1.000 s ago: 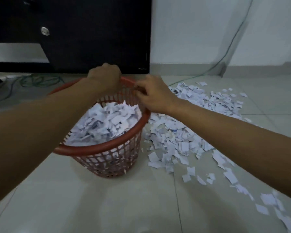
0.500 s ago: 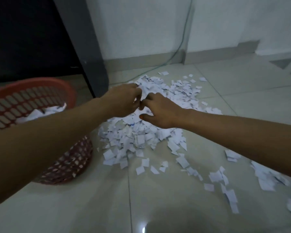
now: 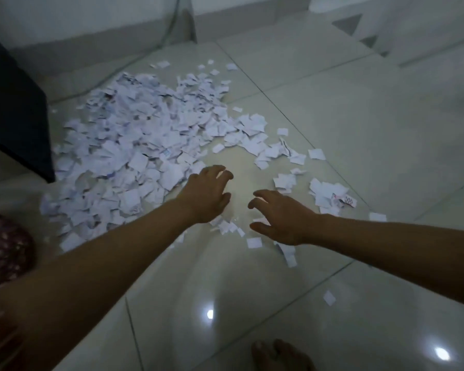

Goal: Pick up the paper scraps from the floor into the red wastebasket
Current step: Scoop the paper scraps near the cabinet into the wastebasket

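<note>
Both hands hover with fingers spread and empty, left hand (image 3: 205, 195) beside right hand (image 3: 277, 216). Paper scraps (image 3: 134, 145) pile far left; red wastebasket (image 3: 3, 250) sits near left.

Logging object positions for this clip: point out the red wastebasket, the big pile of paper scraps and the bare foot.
red wastebasket (image 3: 3, 253): head view, lattice wall at left edge.
paper scraps (image 3: 134, 145): head view, middle of the big pile.
bare foot (image 3: 281, 356): head view, toes at bottom edge.

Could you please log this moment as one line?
left hand: open, empty | right hand: open, empty | paper scraps: piled on floor | red wastebasket: far left
</note>
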